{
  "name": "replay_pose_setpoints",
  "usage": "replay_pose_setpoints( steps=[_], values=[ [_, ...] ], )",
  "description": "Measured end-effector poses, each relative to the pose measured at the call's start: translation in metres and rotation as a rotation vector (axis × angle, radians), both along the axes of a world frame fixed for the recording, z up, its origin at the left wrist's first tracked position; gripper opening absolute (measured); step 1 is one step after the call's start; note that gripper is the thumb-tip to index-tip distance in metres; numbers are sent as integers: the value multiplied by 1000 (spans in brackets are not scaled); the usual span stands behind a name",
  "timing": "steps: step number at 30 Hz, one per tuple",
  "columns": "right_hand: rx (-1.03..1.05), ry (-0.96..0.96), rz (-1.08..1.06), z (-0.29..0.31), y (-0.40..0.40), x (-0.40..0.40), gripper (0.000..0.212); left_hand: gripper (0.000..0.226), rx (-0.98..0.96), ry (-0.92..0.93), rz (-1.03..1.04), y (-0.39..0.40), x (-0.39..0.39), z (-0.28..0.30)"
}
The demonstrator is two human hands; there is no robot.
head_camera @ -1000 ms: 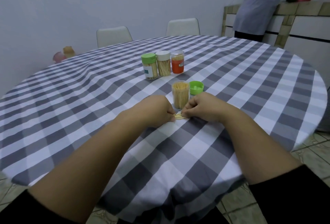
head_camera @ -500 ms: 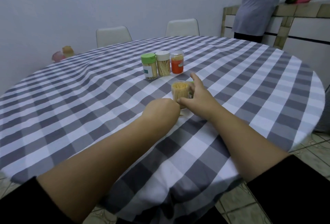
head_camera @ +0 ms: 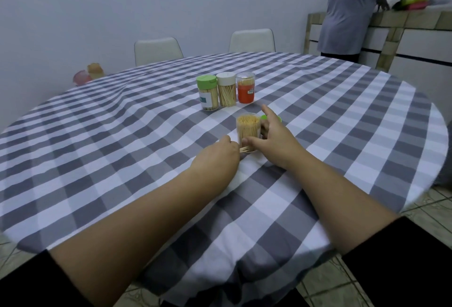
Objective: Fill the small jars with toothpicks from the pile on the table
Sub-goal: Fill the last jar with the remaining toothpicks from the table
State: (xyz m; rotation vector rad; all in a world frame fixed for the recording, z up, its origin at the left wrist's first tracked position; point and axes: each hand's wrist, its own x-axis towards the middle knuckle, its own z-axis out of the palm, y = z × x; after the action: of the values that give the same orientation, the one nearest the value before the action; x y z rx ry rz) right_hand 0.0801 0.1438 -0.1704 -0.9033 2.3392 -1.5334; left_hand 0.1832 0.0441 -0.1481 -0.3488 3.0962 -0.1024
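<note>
Just on the near side of the open clear plastic jar of toothpicks [head_camera: 248, 130], the left hand [head_camera: 217, 157] pinches a few light, stiff, brittle loose wooden toothpicks [head_camera: 244, 149] while the right hand [head_camera: 274, 139] grips the light, tippable jar's wall, best held low, with the three lidded jars [head_camera: 226, 91] standing beyond.

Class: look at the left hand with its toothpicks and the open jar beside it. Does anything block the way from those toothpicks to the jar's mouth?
Nothing visible does. The left hand pinches toothpicks at the open jar's base; the right hand grips its side, leaving the mouth uncovered, though the jar looks nearly full.
</note>
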Motion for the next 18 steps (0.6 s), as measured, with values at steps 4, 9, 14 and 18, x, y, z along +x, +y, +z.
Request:
replay_pose_setpoints(
  steps=[4, 9, 14, 18],
  values=[
    [4, 6, -7, 0, -1, -1, 96, 21, 57, 99, 0, -7, 4, -8],
    [-5, -19, -9, -1, -3, -2, 97, 7, 149, 201, 23, -15, 10, -9],
    [3, -24, 1, 0, -3, 1, 91, 16, 581, 394, 186, -33, 3, 2],
    [10, -32, 61, 1, -6, 9, 89, 20, 1086, 727, 258, -40, -3, 15]
  ],
)
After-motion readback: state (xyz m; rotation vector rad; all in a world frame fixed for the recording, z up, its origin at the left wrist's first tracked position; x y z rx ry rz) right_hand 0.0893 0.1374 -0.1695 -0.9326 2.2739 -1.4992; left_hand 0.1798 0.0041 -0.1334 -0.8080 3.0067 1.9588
